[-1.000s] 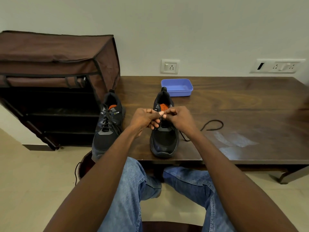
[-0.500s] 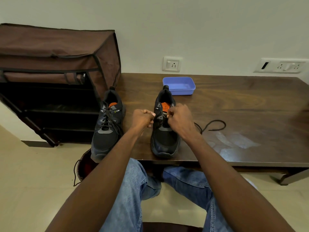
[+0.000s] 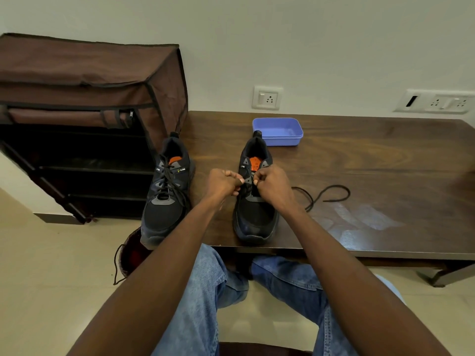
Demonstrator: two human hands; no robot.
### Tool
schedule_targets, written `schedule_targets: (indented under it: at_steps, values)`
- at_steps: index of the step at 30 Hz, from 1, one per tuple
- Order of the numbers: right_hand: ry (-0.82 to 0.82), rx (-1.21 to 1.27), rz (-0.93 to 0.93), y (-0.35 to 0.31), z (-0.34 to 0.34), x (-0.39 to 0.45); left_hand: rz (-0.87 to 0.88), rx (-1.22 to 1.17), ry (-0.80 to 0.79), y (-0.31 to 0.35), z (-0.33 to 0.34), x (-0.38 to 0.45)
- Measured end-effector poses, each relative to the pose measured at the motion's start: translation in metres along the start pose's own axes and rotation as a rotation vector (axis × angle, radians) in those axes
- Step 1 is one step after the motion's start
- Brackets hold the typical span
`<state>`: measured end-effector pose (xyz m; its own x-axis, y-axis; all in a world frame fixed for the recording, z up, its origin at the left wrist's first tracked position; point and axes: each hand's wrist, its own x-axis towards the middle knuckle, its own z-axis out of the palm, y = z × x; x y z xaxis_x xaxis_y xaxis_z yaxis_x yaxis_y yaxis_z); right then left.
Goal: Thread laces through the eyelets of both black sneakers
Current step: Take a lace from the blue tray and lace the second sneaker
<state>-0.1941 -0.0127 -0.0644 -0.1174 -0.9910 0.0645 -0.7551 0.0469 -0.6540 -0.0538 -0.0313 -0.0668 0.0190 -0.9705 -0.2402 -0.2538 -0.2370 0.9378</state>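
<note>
While the laced sneaker (image 3: 166,194) sits at the tabletop's (image 3: 385,160) left front corner, the unlaced sneaker (image 3: 254,201) stands at the front edge, toe toward the person. The left hand (image 3: 222,183) and right hand (image 3: 273,187) each pinch its lace (image 3: 321,195), one per side. The loose end trails right, nearer the right hand.

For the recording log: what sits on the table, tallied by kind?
Black sneakers: 2, the laced sneaker and the sneaker being laced
Loose lace: 1
Blue tray: 1
Total: 4
</note>
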Motion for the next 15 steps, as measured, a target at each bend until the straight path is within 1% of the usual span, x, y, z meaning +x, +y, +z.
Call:
schedule_targets:
  at_steps: [4,5,6,9,11,15]
  values:
    - [0.029,-0.15,-0.036,-0.006,0.0,-0.003,0.0,0.005,-0.004,0.0,0.0,0.0]
    - [0.018,-0.155,-0.046,-0.006,0.001,-0.003,-0.001,0.006,-0.001,0.0,0.0,-0.001]
    - [-0.011,-0.108,-0.028,-0.006,0.0,-0.002,-0.004,0.003,0.001,0.0,0.001,-0.001]
    - [-0.142,0.195,0.1,-0.001,-0.006,0.001,-0.022,-0.009,0.002,0.0,0.0,-0.001]
    - [-0.205,0.341,0.165,0.002,-0.01,0.002,-0.028,-0.015,-0.001,0.0,0.0,-0.001]
    - [-0.242,0.502,0.269,0.006,-0.013,0.004,-0.029,-0.009,-0.001,0.001,-0.001,-0.001]
